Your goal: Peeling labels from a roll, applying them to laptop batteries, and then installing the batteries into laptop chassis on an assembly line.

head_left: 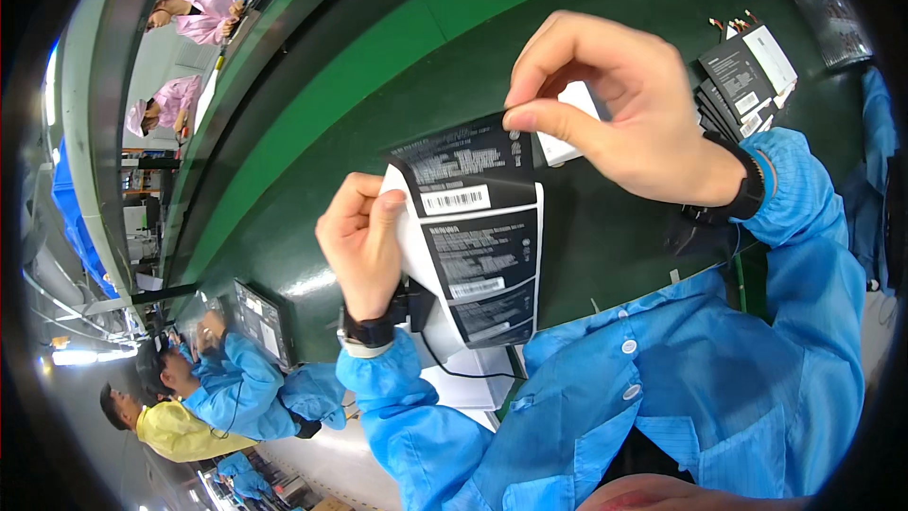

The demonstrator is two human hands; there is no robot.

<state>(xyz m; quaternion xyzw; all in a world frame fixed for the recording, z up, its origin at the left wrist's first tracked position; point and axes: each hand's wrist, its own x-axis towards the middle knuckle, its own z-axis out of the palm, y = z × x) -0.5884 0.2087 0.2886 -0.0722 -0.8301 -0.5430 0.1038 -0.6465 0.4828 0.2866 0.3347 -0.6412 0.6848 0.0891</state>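
Note:
A strip of black printed labels (480, 248) on white backing paper hangs in front of me, above the green table. My left hand (363, 241) pinches the left edge of the backing near the top label. The top label (473, 166) is partly lifted and curls away from the backing. Thumb and forefinger of my right hand (615, 109) are closed on its upper right corner. Partly hidden behind my right hand lies a white rectangular piece (570, 123) on the table.
Black battery packs (742, 76) with white labels and coloured wire connectors are piled at the far right of the green table (397, 128). A cable (463, 374) runs below the strip. Co-workers in blue (232, 374), yellow (170, 431) and pink (213, 5) are at the left.

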